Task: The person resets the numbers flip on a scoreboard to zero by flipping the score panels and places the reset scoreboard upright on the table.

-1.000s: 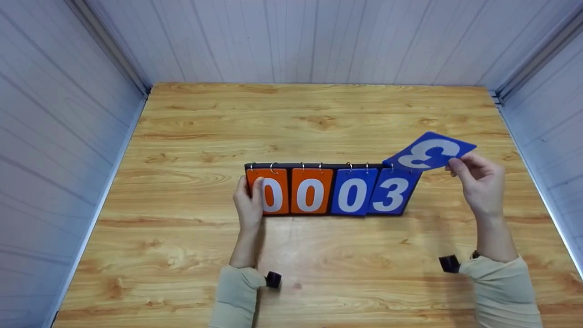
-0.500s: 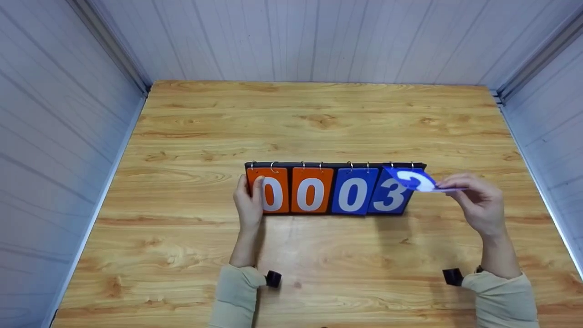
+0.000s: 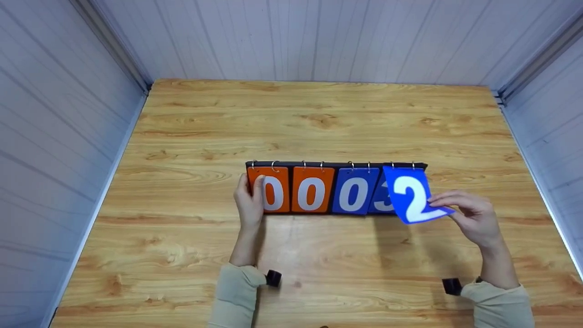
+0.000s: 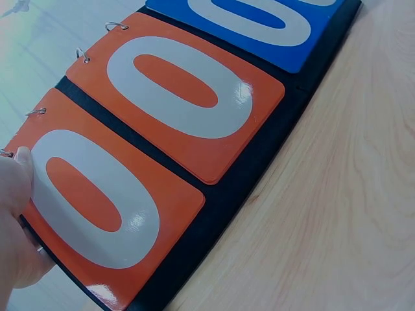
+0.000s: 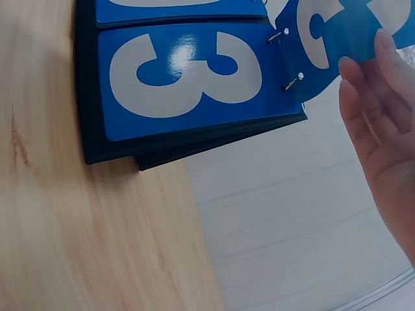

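A light wooden table [image 3: 319, 118] fills the middle of the head view, boxed in by pale panelled walls [image 3: 59, 136] at left, right and top. At frame centre stands a black flip scoreboard [image 3: 336, 189]. The left hand [image 3: 249, 200] grips its left end, thumb on the first orange card. The right hand [image 3: 473, 217] pinches the blue card marked 2 [image 3: 415, 193]; half a second ago that card lay edge-on and level, a second ago it was raised behind showing 3, and now it hangs down over the front. Counted: two orange zero cards, one blue zero, one blue 3 partly covered, one 2
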